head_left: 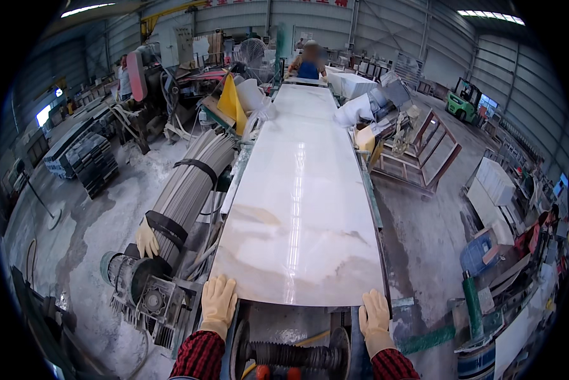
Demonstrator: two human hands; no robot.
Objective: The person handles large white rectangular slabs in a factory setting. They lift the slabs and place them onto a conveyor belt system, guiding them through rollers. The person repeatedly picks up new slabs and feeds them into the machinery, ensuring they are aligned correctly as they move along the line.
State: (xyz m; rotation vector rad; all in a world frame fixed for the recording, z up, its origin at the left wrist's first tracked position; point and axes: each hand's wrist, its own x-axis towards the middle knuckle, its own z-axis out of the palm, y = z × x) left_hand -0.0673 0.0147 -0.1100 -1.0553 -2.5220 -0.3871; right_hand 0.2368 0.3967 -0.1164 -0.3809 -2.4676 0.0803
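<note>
Head view: long glossy white, brown-veined stone slab [297, 209] runs near to far, centre. Left hand [218, 305] and right hand [375, 316], cream-gloved, uncurled at its near corners. Probably heavy, stiff, brittle, slick; grip side edges.

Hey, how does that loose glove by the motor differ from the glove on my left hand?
The loose glove looks unworn, while the one on your left hand is filled. The loose glove's fingers point down; your left hand's point away from you. The loose glove is beside the motor; your left hand is at the near left corner of the white slab. Both are pale yellow.
</note>
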